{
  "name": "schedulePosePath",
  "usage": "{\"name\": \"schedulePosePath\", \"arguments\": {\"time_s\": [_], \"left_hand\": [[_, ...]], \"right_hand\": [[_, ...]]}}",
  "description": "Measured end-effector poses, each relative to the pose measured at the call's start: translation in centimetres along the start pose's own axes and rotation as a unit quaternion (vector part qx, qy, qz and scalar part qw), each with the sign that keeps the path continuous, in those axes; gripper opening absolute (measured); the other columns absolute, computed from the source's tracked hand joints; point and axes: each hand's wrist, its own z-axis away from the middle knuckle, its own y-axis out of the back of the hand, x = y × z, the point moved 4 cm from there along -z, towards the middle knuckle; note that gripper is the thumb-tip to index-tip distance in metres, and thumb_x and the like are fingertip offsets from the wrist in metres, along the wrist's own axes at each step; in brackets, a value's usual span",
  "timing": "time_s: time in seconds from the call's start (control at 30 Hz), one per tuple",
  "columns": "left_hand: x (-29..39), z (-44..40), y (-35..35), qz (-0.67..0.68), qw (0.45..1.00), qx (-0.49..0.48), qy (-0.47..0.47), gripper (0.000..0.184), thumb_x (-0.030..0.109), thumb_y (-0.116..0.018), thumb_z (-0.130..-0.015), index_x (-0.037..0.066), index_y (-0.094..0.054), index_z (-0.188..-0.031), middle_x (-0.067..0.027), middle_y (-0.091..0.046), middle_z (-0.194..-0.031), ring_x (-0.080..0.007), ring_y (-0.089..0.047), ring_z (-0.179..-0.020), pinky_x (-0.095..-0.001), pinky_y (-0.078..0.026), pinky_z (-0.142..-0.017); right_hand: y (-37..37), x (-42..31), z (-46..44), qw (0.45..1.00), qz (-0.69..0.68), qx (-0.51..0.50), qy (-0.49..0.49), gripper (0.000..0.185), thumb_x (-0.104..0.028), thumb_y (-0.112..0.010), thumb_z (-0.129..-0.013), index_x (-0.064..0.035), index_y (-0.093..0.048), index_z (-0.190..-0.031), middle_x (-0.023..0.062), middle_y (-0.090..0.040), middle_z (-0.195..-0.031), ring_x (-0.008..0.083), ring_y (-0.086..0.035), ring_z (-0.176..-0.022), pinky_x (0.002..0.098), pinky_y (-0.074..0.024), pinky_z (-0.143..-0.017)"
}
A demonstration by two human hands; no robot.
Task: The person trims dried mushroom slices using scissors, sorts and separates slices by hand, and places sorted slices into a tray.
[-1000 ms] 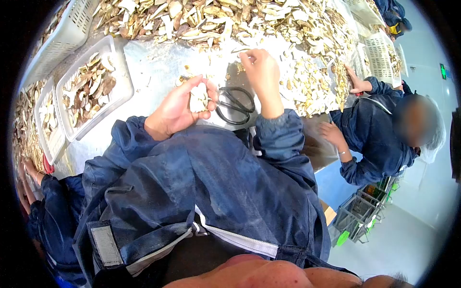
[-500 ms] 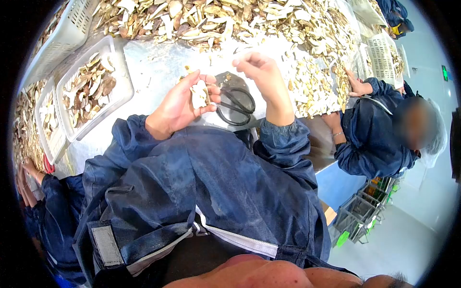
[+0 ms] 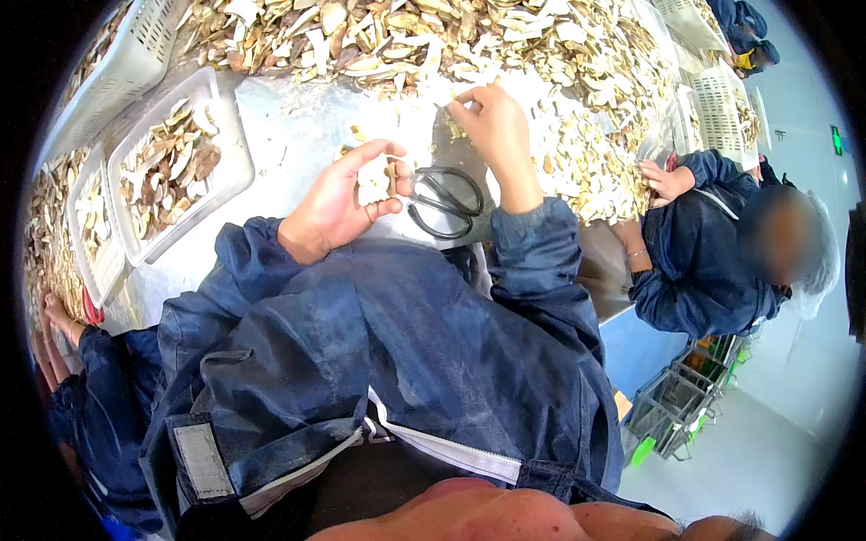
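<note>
Pale slices of dried mushroom (image 3: 373,184) rest in my left hand (image 3: 329,198), whose fingers curl around them. Just right of that hand, scissors with black loop handles (image 3: 475,213) lie on the table, their blades partly out of sight by my fingers. My right hand (image 3: 496,124) hovers over the table beyond the scissors, near the edge of the sliced mushroom pile (image 3: 433,41). Its thumb and fingers are drawn together; whatever may be between them is too small to name.
A clear plastic tub (image 3: 239,171) of brown and white slices stands on the left, beside a white slotted basket (image 3: 149,45). Smaller pieces (image 3: 586,171) spread to the right. A co-worker (image 3: 704,234) in dark blue has hands at that pile; another person's hands (image 3: 59,316) show far left.
My right hand has moved slightly away from me, toward the pile. The left hand stays nearly in place, still holding the slices. The right co-worker's far hand has drawn back.
</note>
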Motion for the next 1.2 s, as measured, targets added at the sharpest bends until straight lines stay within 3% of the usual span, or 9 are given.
{"name": "schedulePosePath", "arguments": {"time_s": [0.17, 0.27, 0.4, 0.6, 0.73, 0.8, 0.83, 0.93, 1.2], "left_hand": [[0.3, -0.1, -2.4, 0.049, 0.997, 0.049, -0.039, 0.043, 0.043, -0.037, -0.106, 0.005, -0.054, -0.120, -0.0137, -0.065, -0.105, -0.0274, -0.067, -0.096, -0.0376, -0.059, -0.075], [0.3, -0.2, -2.2, 0.077, 0.996, 0.027, -0.047, 0.043, 0.043, -0.037, -0.106, 0.005, -0.055, -0.118, -0.0144, -0.065, -0.106, -0.0275, -0.066, -0.095, -0.0377, -0.059, -0.074], [0.0, -0.3, 0.2, 0.080, 0.996, -0.015, -0.032, 0.042, 0.043, -0.039, -0.105, 0.006, -0.056, -0.116, -0.0136, -0.065, -0.103, -0.0256, -0.066, -0.089, -0.0365, -0.059, -0.071], [0.0, -0.5, 1.1, 0.076, 0.996, -0.040, -0.022, 0.040, 0.039, -0.041, -0.105, 0.005, -0.055, -0.120, -0.0123, -0.066, -0.102, -0.0258, -0.067, -0.088, -0.0376, -0.058, -0.075], [0.4, 0.1, -2.6, 0.081, 0.996, 0.009, -0.034, 0.038, 0.035, -0.041, -0.105, 0.005, -0.056, -0.123, -0.0121, -0.066, -0.103, -0.0275, -0.068, -0.093, -0.0407, -0.058, -0.081], [0.4, 0.0, -2.9, 0.084, 0.996, 0.006, -0.034, 0.037, 0.034, -0.042, -0.105, 0.005, -0.056, -0.123, -0.0114, -0.066, -0.103, -0.0270, -0.067, -0.093, -0.0408, -0.057, -0.082], [0.3, -0.1, -2.4, 0.079, 0.996, 0.003, -0.034, 0.036, 0.033, -0.042, -0.104, 0.005, -0.056, -0.123, -0.0110, -0.065, -0.102, -0.0261, -0.067, -0.091, -0.0402, -0.057, -0.081], [0.0, -0.1, -0.8, 0.081, 0.996, -0.028, -0.019, 0.033, 0.033, -0.045, -0.103, 0.006, -0.056, -0.120, -0.0090, -0.065, -0.097, -0.0224, -0.065, -0.086, -0.0375, -0.057, -0.077], [0.2, 0.1, 0.1, 0.060, 0.997, -0.040, 0.000, 0.023, 0.028, -0.051, -0.101, 0.008, -0.057, -0.111, -0.0059, -0.063, -0.090, -0.0174, -0.063, -0.076, -0.0335, -0.057, -0.066]], "right_hand": [[0.6, -4.6, 2.6, 0.893, -0.384, -0.226, -0.064, 0.030, -0.031, -0.073, -0.083, -0.0034, -0.073, -0.094, 0.0180, -0.070, -0.088, 0.0322, -0.067, -0.078, 0.0409, -0.0522, -0.071], [0.7, -2.7, -0.2, 0.992, -0.096, -0.048, 0.060, 0.030, -0.030, -0.075, -0.084, -0.0028, -0.073, -0.098, 0.0132, -0.069, -0.090, 0.0246, -0.067, -0.078, 0.0336, -0.0524, -0.069], [0.3, 1.1, -2.8, 0.979, 0.140, 0.117, 0.085, 0.029, -0.028, -0.074, -0.082, -0.0033, -0.073, -0.095, 0.0163, -0.068, -0.091, 0.0349, -0.066, -0.079, 0.0397, -0.0527, -0.070], [-0.1, 0.8, -1.5, 0.995, 0.069, 0.008, 0.068, 0.026, -0.026, -0.073, -0.083, -0.0031, -0.072, -0.095, 0.0113, -0.069, -0.083, 0.0296, -0.066, -0.073, 0.0386, -0.0509, -0.065], [1.2, -2.2, 0.2, 0.961, -0.214, -0.169, -0.040, 0.024, -0.025, -0.072, -0.087, -0.0034, -0.072, -0.098, 0.0079, -0.070, -0.082, 0.0190, -0.064, -0.070, 0.0331, -0.0494, -0.063], [1.6, -3.1, 0.1, 0.955, -0.234, -0.179, -0.016, 0.023, -0.024, -0.072, -0.089, -0.0040, -0.072, -0.100, 0.0070, -0.071, -0.083, 0.0147, -0.062, -0.070, 0.0304, -0.0486, -0.062], [1.4, -2.1, -1.2, 0.984, -0.137, -0.049, 0.106, 0.022, -0.022, -0.070, -0.087, -0.0054, -0.073, -0.101, 0.0094, -0.069, -0.084, 0.0215, -0.065, -0.072, 0.0344, -0.0501, -0.065], [0.5, 1.2, -4.0, 0.990, 0.066, 0.068, 0.105, 0.023, -0.021, -0.070, -0.084, -0.0075, -0.074, -0.103, 0.0126, -0.066, -0.086, 0.0297, -0.065, -0.077, 0.0392, -0.0508, -0.070], [0.2, 3.0, -3.3, 1.000, 0.000, -0.021, 0.012, 0.021, -0.023, -0.071, -0.081, -0.0061, -0.074, -0.093, 0.0139, -0.067, -0.093, 0.0313, -0.065, -0.082, 0.0412, -0.0514, -0.073]]}}
